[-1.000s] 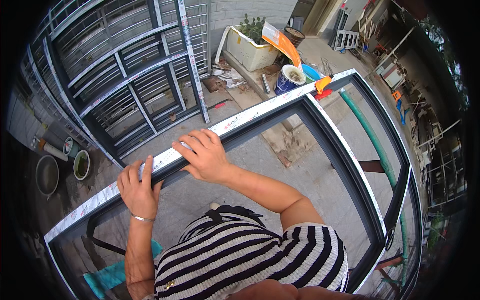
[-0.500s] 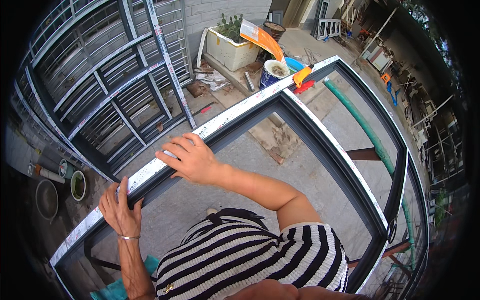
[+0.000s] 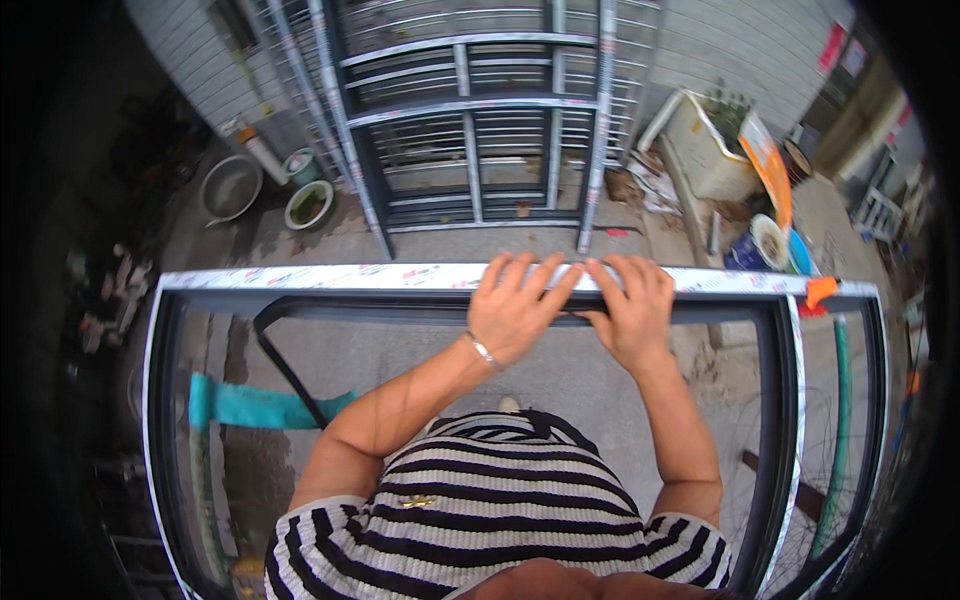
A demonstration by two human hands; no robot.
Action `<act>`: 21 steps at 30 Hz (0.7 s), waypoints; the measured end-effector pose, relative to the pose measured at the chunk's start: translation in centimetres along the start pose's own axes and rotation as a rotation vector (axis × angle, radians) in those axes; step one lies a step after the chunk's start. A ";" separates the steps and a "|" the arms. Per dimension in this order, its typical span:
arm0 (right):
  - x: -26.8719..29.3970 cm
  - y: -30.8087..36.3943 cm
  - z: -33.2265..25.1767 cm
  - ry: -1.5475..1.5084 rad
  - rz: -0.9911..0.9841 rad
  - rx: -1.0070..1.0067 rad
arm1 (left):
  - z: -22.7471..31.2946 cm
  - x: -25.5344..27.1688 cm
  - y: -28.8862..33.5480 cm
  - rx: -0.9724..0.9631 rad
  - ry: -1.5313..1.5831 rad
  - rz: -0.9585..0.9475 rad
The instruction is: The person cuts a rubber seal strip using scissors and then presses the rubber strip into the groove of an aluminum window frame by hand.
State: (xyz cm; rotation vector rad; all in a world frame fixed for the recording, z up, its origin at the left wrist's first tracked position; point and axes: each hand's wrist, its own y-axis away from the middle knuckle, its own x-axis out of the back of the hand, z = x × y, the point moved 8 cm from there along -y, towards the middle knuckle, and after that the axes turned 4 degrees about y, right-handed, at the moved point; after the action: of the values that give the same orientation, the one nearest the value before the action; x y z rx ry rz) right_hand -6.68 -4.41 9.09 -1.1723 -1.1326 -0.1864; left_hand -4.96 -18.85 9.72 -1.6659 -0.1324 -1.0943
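Note:
A large dark grey window frame [image 3: 360, 274] lies across in front of me, its far rail covered in white printed protective film. My left hand [image 3: 515, 310], with a bracelet at the wrist, has its fingers over the rail near the middle; its thumb is hidden. Close beside it on the right, my right hand [image 3: 636, 315] curls its fingers over the same rail, with its thumb against the inner edge. A black bent strip [image 3: 290, 372] runs along the rail's inner side, then hangs down at the left. Whether my fingers touch this strip cannot be seen.
Another barred frame [image 3: 470, 104] leans at the wall ahead. Basins [image 3: 231, 188] stand far left; a planter [image 3: 703, 150] and bucket [image 3: 756, 248] stand far right. Supports wrapped in green [image 3: 270, 407] lie under the frame. An orange object [image 3: 821, 291] rests on the rail's right part.
My view has turned left, so the rail now runs level across it. Both hands have shifted right along the rail, and the left has come closer to the right.

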 end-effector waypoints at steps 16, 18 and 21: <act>-0.1 0.1 0.4 0.082 -0.065 0.024 | -21.9 18.5 19.0 0.668 -0.506 0.175; -0.1 0.1 -0.2 0.097 -0.074 0.044 | -24.2 20.4 21.2 0.831 -0.475 0.012; 0.3 -0.8 -0.7 0.092 -0.200 -0.047 | -25.1 27.0 25.2 0.832 -0.396 0.174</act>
State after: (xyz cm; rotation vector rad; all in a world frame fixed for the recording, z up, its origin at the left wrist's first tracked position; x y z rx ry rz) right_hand -6.65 -5.21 9.84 -1.0800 -1.1686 -0.4187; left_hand 10.22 -60.83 10.65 -1.0782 -0.5995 -0.4506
